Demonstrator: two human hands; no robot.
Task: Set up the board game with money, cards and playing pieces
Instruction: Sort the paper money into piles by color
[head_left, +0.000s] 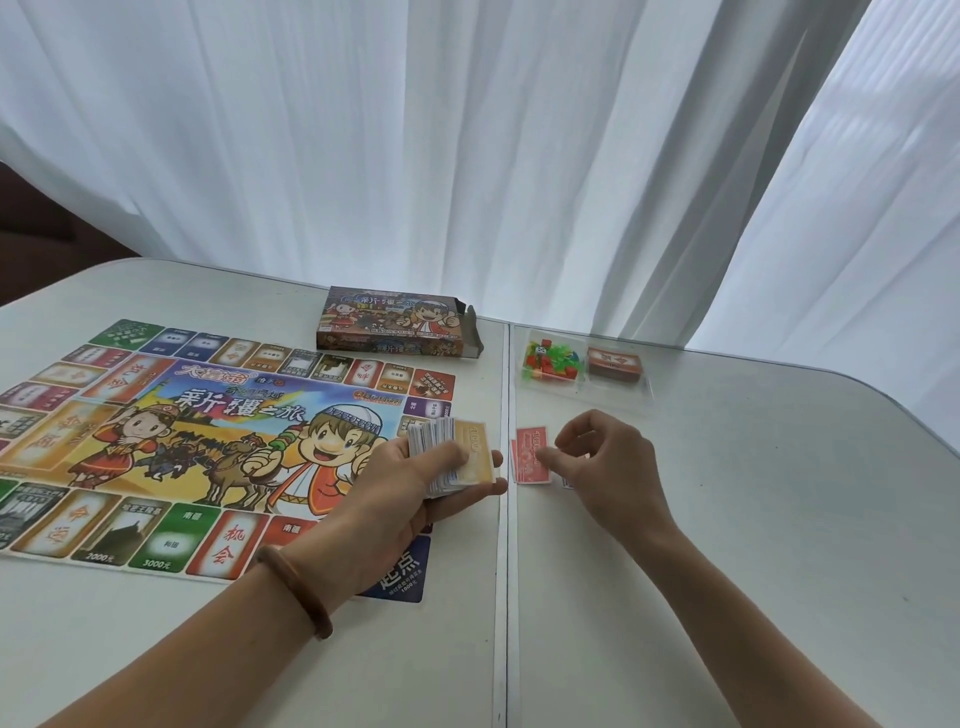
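Left hand (415, 486) grips a thick stack of paper money (451, 457), orange note on top, long axis pointing away, over the colourful printed game board's (208, 441) right edge. Right hand (608, 460), fingers curled, pinches small red paper notes (531, 460) lying flat, lengthwise near-to-far, on the white table (727, 545).

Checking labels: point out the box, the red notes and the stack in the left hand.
Box (395, 325): head view, on its printed top face.
Red notes (529, 465): head view, on the lower half of the top note.
Stack (475, 441): head view, on the top orange note.
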